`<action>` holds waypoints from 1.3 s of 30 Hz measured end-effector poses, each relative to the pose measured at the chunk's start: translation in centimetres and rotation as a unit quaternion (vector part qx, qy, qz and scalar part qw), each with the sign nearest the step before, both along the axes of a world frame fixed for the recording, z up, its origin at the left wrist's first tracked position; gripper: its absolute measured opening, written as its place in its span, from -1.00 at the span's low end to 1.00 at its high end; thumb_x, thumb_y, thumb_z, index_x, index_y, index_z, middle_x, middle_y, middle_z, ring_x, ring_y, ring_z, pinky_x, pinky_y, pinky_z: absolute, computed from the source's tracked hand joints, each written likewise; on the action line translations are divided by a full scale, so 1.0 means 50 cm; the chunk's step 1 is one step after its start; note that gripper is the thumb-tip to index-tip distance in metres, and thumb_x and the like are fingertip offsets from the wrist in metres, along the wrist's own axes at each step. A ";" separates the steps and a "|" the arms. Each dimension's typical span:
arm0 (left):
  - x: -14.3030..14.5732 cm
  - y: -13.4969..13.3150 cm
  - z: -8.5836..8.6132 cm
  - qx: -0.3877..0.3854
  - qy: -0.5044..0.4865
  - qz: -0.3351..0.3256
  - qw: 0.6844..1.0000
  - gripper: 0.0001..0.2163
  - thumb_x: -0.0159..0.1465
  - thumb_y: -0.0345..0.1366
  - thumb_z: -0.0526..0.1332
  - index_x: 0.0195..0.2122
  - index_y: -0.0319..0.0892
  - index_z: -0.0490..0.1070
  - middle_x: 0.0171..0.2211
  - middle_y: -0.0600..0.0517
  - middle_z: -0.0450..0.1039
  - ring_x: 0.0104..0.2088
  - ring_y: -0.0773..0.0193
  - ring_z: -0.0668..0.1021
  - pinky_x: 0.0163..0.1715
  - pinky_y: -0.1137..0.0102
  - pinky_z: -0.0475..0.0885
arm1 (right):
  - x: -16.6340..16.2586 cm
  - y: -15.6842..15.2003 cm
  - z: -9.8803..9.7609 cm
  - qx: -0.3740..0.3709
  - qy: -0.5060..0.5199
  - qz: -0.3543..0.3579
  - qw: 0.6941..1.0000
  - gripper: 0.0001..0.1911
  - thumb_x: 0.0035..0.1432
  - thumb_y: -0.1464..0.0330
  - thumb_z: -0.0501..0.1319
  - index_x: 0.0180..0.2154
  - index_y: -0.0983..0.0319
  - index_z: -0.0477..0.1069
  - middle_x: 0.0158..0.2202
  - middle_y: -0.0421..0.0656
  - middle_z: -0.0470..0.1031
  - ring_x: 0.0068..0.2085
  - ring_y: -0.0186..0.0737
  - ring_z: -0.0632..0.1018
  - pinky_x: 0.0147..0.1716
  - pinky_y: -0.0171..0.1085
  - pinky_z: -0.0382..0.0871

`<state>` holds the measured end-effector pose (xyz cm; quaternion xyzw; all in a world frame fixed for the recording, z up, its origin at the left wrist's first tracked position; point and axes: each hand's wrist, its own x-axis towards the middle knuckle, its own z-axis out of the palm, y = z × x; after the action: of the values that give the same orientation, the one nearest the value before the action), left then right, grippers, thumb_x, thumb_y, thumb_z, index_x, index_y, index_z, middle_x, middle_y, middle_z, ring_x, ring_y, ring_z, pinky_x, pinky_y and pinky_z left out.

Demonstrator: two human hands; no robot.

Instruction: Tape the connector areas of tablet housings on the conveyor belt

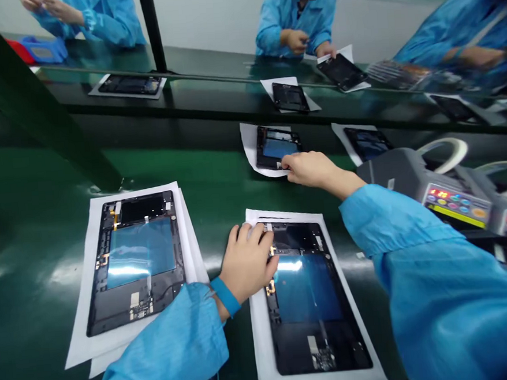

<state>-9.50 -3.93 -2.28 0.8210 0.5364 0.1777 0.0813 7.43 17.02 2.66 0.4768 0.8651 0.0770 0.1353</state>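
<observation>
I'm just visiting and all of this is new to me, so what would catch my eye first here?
Probably the opened tablet-like device right of centre in the foreground, lying on white paper, with the left fingers at its upper left edge. Next, the right fingers at the near right corner of a similar device farther back. Then the glowing red digits on a grey machine at the right.
</observation>
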 end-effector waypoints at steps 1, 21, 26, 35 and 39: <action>-0.004 0.004 0.000 -0.002 -0.016 0.006 1.000 -0.68 0.25 -0.20 0.15 0.00 -0.19 0.34 0.05 -0.10 0.33 0.04 0.00 0.35 0.09 0.06 0.21 | 0.009 -0.019 0.021 0.003 0.001 0.003 1.000 -0.69 0.11 0.43 0.08 -0.08 0.22 0.38 -0.11 -0.04 0.49 -0.19 -0.06 0.51 -0.33 -0.25 0.25; -0.046 0.033 0.055 -0.123 -0.055 0.110 0.985 -0.77 0.28 -0.20 0.07 -0.15 -0.14 0.42 -0.13 -0.01 0.50 -0.14 0.06 0.51 -0.13 0.22 0.37 | 0.202 -0.525 -0.026 0.072 0.239 0.026 0.968 -0.73 0.33 0.24 0.01 -0.11 0.29 0.33 -0.22 -0.01 0.46 -0.27 -0.06 0.50 -0.36 -0.15 0.41; -0.039 0.056 0.095 -0.115 0.039 0.077 0.990 -0.79 0.28 -0.24 0.05 -0.20 -0.15 0.44 -0.21 -0.03 0.50 -0.19 0.07 0.53 -0.21 0.25 0.41 | 0.196 -0.478 -0.092 0.026 0.295 -0.009 0.955 -0.64 0.33 0.24 0.00 0.04 0.29 0.28 0.08 0.05 0.32 -0.01 0.04 0.43 -0.09 -0.01 0.42; 0.078 0.156 0.101 -0.143 0.167 -0.041 0.975 -0.83 0.23 -0.39 0.09 -0.37 -0.22 0.49 -0.34 -0.09 0.51 -0.31 0.10 0.56 -0.28 0.31 0.41 | 0.198 -0.473 -0.114 -0.002 0.396 -0.012 0.918 -0.61 0.27 0.29 0.09 0.10 0.26 0.30 0.16 0.08 0.24 0.13 0.02 0.32 0.04 0.05 0.34; 0.082 0.166 0.112 -0.150 0.189 -0.058 0.969 -0.80 0.25 -0.41 0.05 -0.42 -0.20 0.45 -0.39 -0.07 0.51 -0.34 0.14 0.56 -0.32 0.36 0.39 | 0.199 -0.461 -0.114 -0.028 0.413 -0.003 0.910 -0.58 0.27 0.26 0.10 0.13 0.21 0.29 0.22 0.04 0.17 0.19 0.05 0.24 0.10 0.09 0.25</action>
<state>-5.40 4.38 3.32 0.8475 0.5145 -0.0682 0.1112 17.38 -6.04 -3.06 0.4651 0.8440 -0.1513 -0.2202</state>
